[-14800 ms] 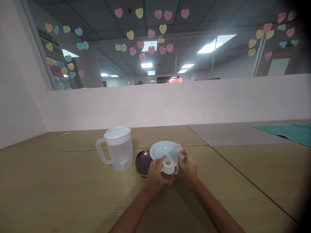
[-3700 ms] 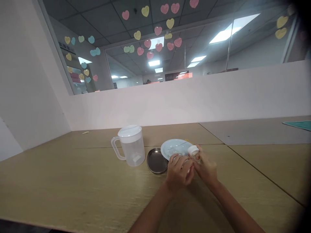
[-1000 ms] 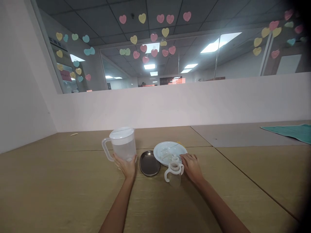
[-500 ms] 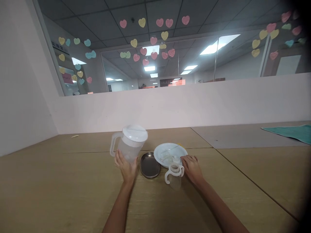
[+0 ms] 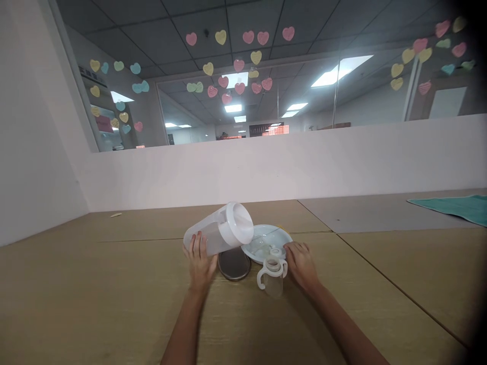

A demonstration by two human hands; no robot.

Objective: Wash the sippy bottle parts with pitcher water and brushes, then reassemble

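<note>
"Jug (image 5: 213, 239) is leaning nearly onto its side, just left of the bowl (image 5: 283, 238), and its lid (image 5: 242, 223) is facing the bowl. Why is the person holding it like that?"

"The left hand (image 5: 201, 263) is gripping the body near its bottom end, fingers spreading over the near side. I'm guessing that is supporting the weight while leaving the lid end free. I'm not able to tell whether the lid is touching the bowl."

"And the right hand (image 5: 300, 261)?"

"It's resting at the bowl's near right edge, probably for steadying. Whether that grip is pinching the rim, the bottle (image 5: 273, 284) or nothing, I'm not able to tell."

"How is the bottle staying up?"

"It's standing upright in front of the bowl, probably relying on a flat base against the desk (image 5: 125, 294). Its mouth is facing up, uncovered, and its handles (image 5: 261, 280) are sticking out sideways."

"Anything else?"

"Small clear pieces (image 5: 259, 244) are lying inside the bowl, whose raised rim is likely keeping them together. A metal dish (image 5: 235, 266) is sitting immediately left of the bowl, and a green cloth (image 5: 456, 208) is lying well to its right."
</note>
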